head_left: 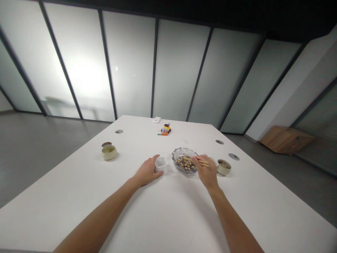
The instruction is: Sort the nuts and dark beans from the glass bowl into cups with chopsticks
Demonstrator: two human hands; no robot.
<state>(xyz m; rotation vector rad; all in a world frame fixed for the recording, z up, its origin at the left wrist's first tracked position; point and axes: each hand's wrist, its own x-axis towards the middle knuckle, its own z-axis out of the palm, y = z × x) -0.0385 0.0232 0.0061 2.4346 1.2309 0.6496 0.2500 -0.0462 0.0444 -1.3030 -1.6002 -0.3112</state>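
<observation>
My left hand [147,171] is curled around the side of a small clear-white plastic container [161,162], which stands on the table. The container's inside looks pale, and I cannot make out anything in it. In my right hand [207,171] is a pair of wooden chopsticks [190,160], pinched and pointing left over a clear glass bowl [178,151]. Small tan and dark pieces [185,164] lie in the bowl, with the chopstick tips above or among them. Behind my right hand, a white container [216,162] is partly hidden.
On the white table [163,214], a pale green pot [109,153] with a brown lid [106,144] stands left, and a similar pot [223,167] right. Farther back are a toy car [166,128], an orange toy carrot [163,134] and a white device [157,120].
</observation>
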